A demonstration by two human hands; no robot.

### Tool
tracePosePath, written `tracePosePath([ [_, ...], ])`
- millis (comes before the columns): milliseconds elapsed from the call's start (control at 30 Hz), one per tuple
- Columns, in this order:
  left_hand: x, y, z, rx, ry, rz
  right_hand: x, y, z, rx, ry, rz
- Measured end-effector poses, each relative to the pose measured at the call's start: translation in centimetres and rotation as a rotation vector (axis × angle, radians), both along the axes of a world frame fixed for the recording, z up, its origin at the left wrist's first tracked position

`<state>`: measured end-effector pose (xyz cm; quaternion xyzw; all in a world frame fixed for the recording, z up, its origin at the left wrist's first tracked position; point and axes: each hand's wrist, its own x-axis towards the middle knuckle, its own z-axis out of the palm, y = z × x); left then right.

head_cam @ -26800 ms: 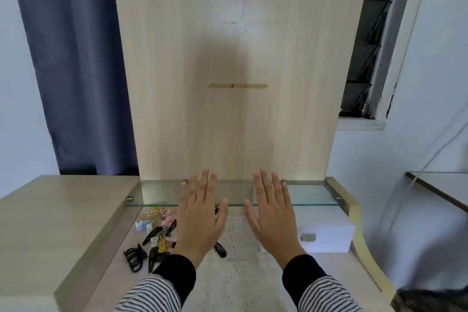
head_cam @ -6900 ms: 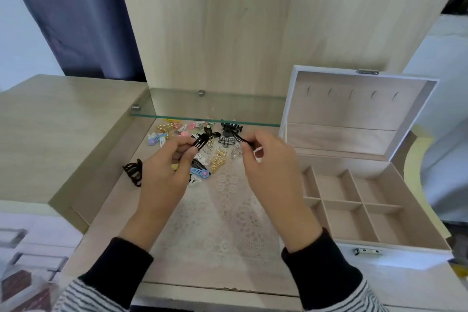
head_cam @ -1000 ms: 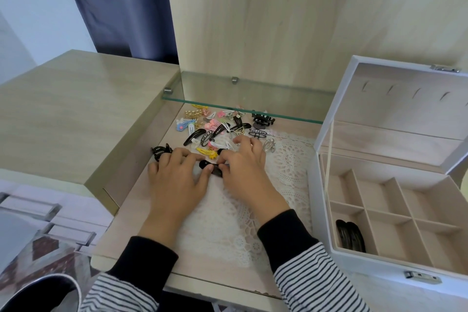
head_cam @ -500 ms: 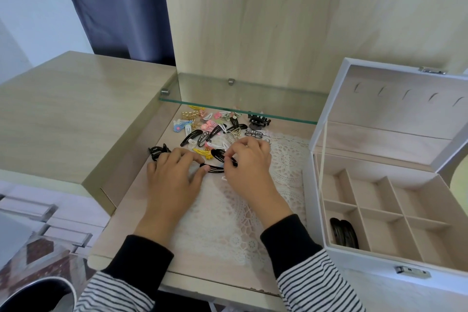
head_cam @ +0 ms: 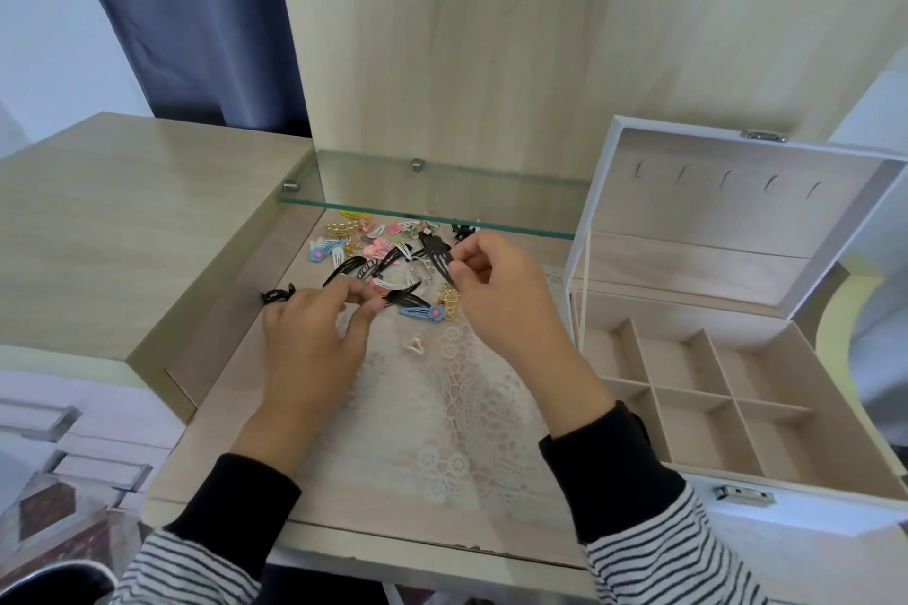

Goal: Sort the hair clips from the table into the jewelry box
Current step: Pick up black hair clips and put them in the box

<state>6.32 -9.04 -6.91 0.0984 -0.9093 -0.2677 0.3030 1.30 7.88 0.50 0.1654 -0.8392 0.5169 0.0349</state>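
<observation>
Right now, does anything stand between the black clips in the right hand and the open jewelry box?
Nothing visible blocks it. The right hand pinches the black clips above the pile; the jewelry box lies open beside it. Only the box's left wall and thin lid strap must be cleared.

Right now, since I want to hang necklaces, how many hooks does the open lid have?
5 hooks, in one row across the inside of the lid, near its top edge, evenly spaced left to right. None seems hidden.
</observation>
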Motion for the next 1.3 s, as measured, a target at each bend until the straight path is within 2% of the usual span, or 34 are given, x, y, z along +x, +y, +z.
tracePosePath([
  [67,0.0,0.9,1.4,0.074,0.069,-0.036,0.1,1.1,0.8,-0.044,-0.052,0.018],
  [200,-0.2,3.4,4.1,0.332,0.147,-0.26,0.2,4.0,2.6,-0.056,-0.09,0.036],
  [367,-0.4,7.7,8.1,0.656,0.01,-0.442,0.2,8.0,3.5,-0.042,-0.104,0.036],
  [500,-0.7,10.8,10.2,0.742,-0.132,-0.516,0.2,11.5,3.7,-0.071,-0.121,0.029],
  [667,-1.3,14.1,10.8,0.555,-0.324,-0.624,0.6,15.1,3.4,-0.021,-0.14,0.022],
  [800,-1.3,16.3,10.4,0.239,-0.395,-0.626,0.9,17.2,2.6,0.078,-0.221,0.063],
  [900,-1.0,17.3,9.6,0.078,-0.435,-0.615,1.1,18.1,1.8,0.124,-0.306,0.089],
  [1000,-0.8,17.9,8.9,-0.024,-0.455,-0.6,1.0,18.3,0.8,0.2,-0.321,0.101],
  [1200,-0.6,18.7,7.8,-0.088,-0.511,-0.56,1.1,17.9,0.2,0.353,-0.345,0.142],
  [1300,-0.3,18.9,7.7,-0.292,-0.418,-0.497,1.3,17.5,-0.1,0.375,-0.352,0.159],
])
